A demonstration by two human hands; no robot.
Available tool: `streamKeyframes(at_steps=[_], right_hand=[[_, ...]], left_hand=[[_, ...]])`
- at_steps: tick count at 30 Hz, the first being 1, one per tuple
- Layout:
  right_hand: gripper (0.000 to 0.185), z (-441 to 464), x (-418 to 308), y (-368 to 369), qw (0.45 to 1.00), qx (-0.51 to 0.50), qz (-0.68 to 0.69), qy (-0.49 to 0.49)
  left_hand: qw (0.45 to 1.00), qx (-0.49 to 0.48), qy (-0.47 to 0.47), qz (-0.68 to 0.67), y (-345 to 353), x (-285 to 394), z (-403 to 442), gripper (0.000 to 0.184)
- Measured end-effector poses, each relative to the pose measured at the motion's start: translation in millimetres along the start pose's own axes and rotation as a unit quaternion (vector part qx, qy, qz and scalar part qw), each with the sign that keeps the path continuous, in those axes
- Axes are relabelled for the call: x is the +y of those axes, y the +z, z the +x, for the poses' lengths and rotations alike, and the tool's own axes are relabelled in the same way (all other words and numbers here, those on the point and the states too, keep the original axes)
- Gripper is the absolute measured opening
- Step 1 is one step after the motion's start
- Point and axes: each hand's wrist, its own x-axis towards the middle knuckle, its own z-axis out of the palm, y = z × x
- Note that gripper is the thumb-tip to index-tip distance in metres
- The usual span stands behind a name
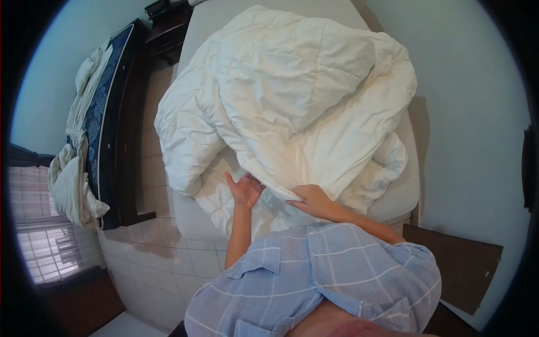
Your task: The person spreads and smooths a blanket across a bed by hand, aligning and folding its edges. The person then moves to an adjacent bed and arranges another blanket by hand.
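Note:
A thick white duvet (286, 73) lies bunched in a heap over the bed in front of me. My right hand (314, 200) is closed on the duvet's near edge, thumb on top and fingers underneath. Just left of it, my left hand (246, 191) has its palm turned up and its fingers apart, with the fingertips partly under the duvet's edge. Nothing shows in that palm. Part of the duvet hangs down close to my body, between my forearms.
A pale sheeted mattress (188, 216) shows around the duvet. To the left, across a tiled floor (157, 196), stands a second bed with a blue patterned mattress (106, 95) and crumpled white bedding (73, 185). A dark nightstand (168, 25) is between the beds. A wall (466, 112) runs along the right.

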Motion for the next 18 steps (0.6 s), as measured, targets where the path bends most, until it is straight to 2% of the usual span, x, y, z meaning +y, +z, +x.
streamKeyframes(at_steps=[3,5,6,8,9,11,13,16,18], right_hand=[[0.022,-13,-4,-7,0.997,0.061,-0.002,0.048],[0.021,-14,-12,-6,0.997,0.074,-0.02,0.028],[0.021,-11,-16,-6,0.996,0.08,-0.028,0.013],[0.029,-4,-25,-12,0.975,0.204,-0.081,-0.039],[0.034,1,-26,-16,0.956,0.267,-0.107,-0.063],[0.031,13,21,-34,0.905,0.337,-0.24,-0.095],[0.04,25,48,-71,0.873,0.393,-0.288,0.0],[0.05,52,104,-114,0.832,0.414,-0.368,0.001],[0.056,71,111,-119,0.803,0.462,-0.376,0.01]], left_hand=[[0.986,0.078,0.007,0.145,30,-17,28,0.074],[0.967,0.118,-0.069,0.217,25,-28,63,0.054],[0.967,0.118,-0.059,0.219,31,-28,73,0.044],[0.966,0.118,-0.038,0.228,46,-22,83,0.026],[0.971,0.097,0.008,0.219,64,-10,73,0.019],[0.973,0.051,0.089,0.204,116,23,37,0.009],[0.945,0.065,0.22,0.232,133,32,-4,0.011],[0.918,-0.064,0.243,0.307,99,53,-54,0.011],[0.919,-0.046,0.242,0.307,82,66,-79,0.011]])
